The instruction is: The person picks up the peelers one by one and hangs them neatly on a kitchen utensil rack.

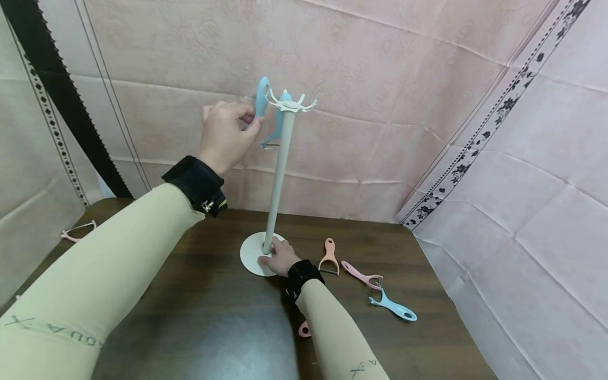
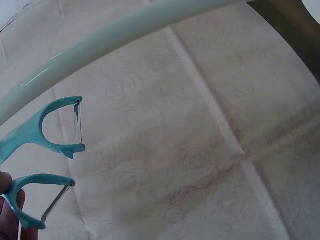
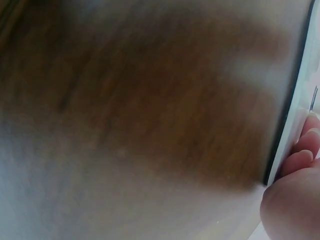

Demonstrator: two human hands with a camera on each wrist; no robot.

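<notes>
A white stand with a tall pole (image 1: 277, 179) and a hooked crown (image 1: 290, 104) rises from a round base (image 1: 249, 252) on the dark wooden table (image 1: 204, 316). My left hand (image 1: 254, 119) is raised beside the crown and pinches the handle of a blue peeler (image 1: 261, 96). A second blue peeler (image 1: 277, 129) hangs from a hook just behind the held one. In the left wrist view the held peeler's head (image 2: 37, 200) shows by my fingers (image 2: 10, 212), with the hanging peeler (image 2: 50, 127) above it and the pole (image 2: 100, 45) beyond. My right hand (image 1: 277, 257) rests flat on the base; its fingers (image 3: 302, 152) lie at the base's edge (image 3: 295, 120).
To the right of the base lie an orange peeler (image 1: 329, 257), a pink peeler (image 1: 362, 274) and a blue peeler (image 1: 395, 308). A pink handle (image 1: 304, 330) peeks out under my right forearm. Another pink peeler (image 1: 76, 230) lies at the table's left edge. Pink cloth (image 1: 380, 105) walls the table.
</notes>
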